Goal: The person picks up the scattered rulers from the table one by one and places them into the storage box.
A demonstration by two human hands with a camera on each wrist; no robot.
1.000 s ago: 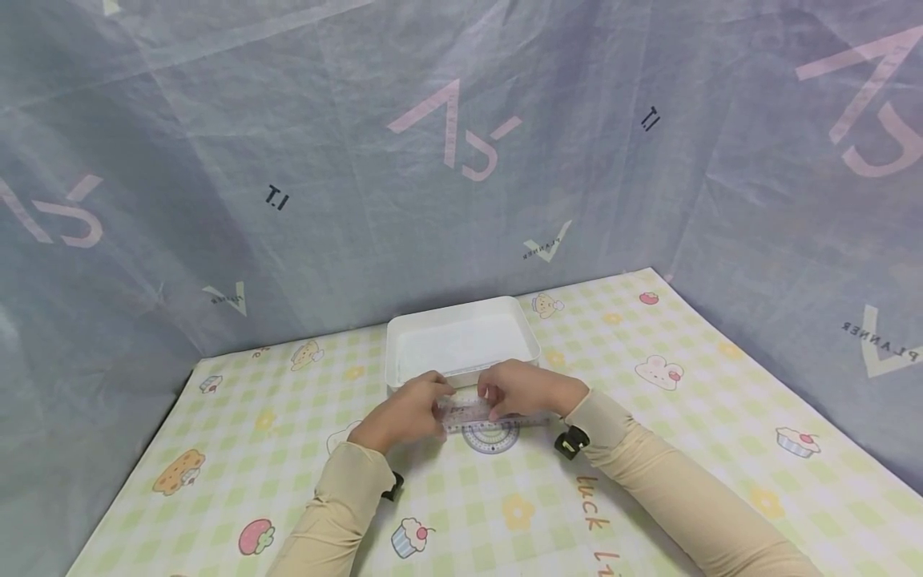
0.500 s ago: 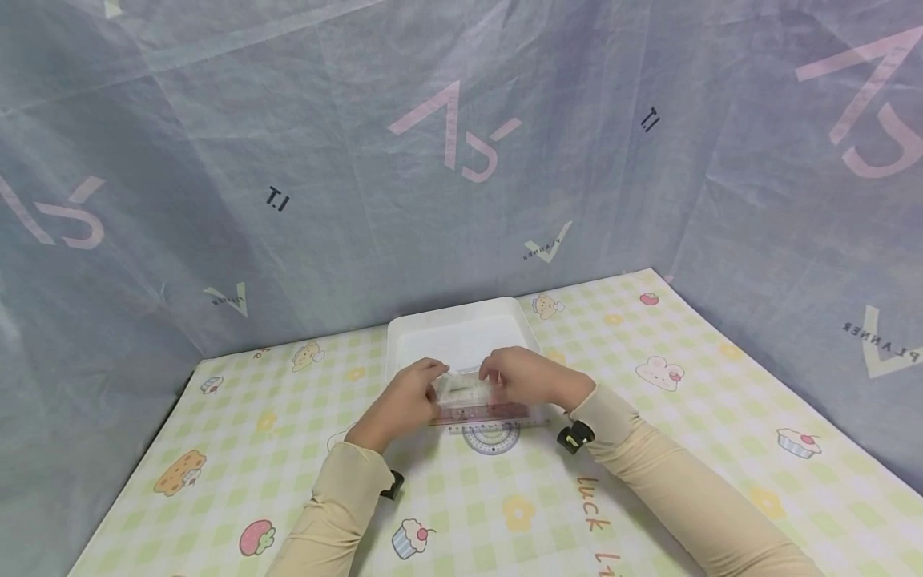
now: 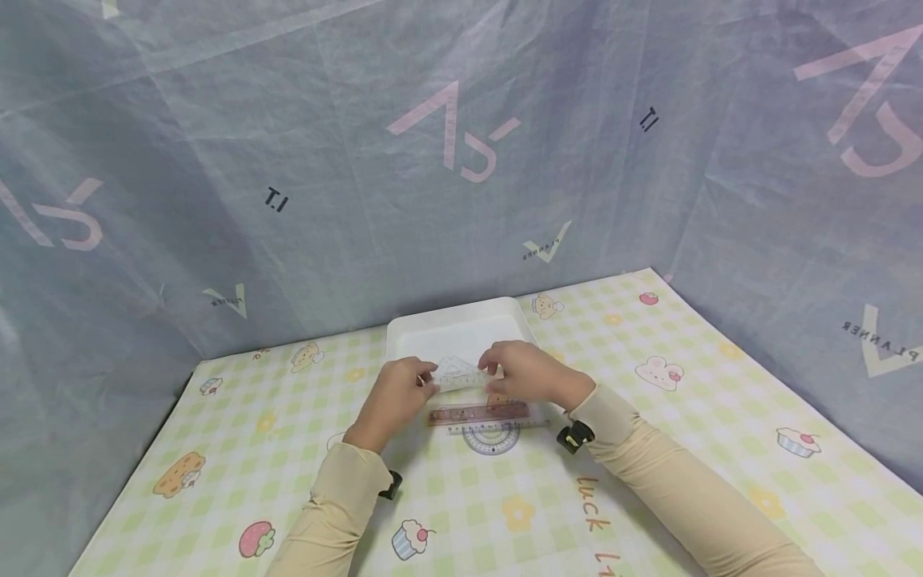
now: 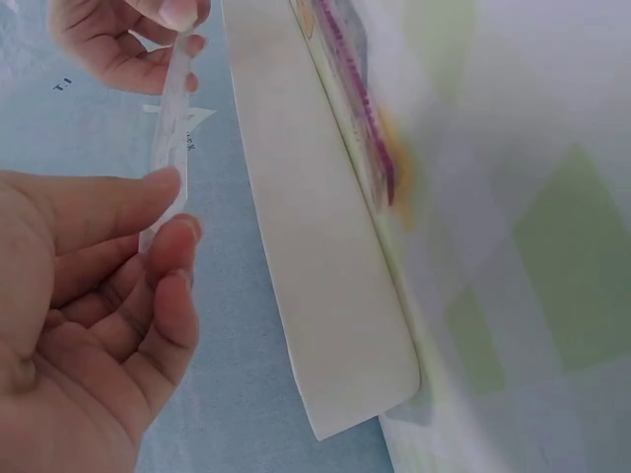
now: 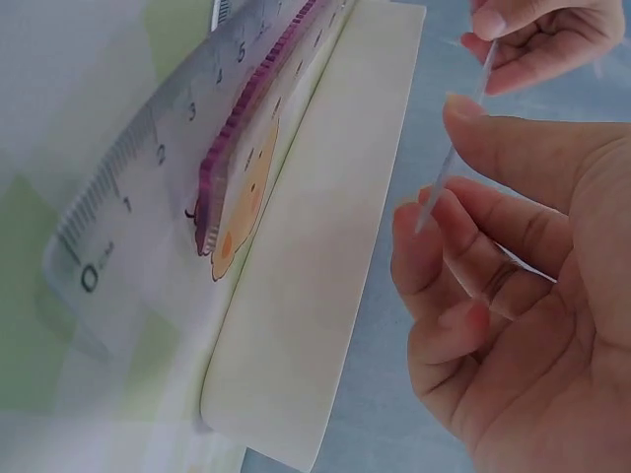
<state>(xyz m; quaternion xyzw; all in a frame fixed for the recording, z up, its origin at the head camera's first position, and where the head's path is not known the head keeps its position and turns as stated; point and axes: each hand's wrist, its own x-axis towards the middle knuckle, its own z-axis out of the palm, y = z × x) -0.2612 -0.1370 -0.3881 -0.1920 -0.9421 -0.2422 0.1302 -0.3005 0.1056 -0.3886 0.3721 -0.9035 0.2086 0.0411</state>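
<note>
A clear set square (image 3: 457, 377) is held up level between both hands, over the near edge of the white tray (image 3: 450, 310). My left hand (image 3: 395, 399) pinches its left end between thumb and fingers. At the other end, the thumb and fingertips of my right hand (image 3: 530, 373) pinch it too. Both wrist views show the set square (image 4: 170, 128) nearly edge-on, raised above the tray wall (image 5: 306, 227). Below the hands, on the tablecloth, lie a pinkish ruler (image 3: 476, 413), a clear ruler (image 3: 461, 429) and a protractor (image 3: 492, 442).
The tray stands at the back of the table against the grey-blue cloth backdrop (image 3: 324, 160). A green checked tablecloth (image 3: 634, 433) with printed cartoon figures covers the table. The right wrist view shows a purple wavy-edged ruler (image 5: 232, 158) close beside the tray.
Both hands have lifted the set square up and away from the other rulers, toward the tray. The pinkish ruler, earlier partly covered by the hands, now shows fully.
</note>
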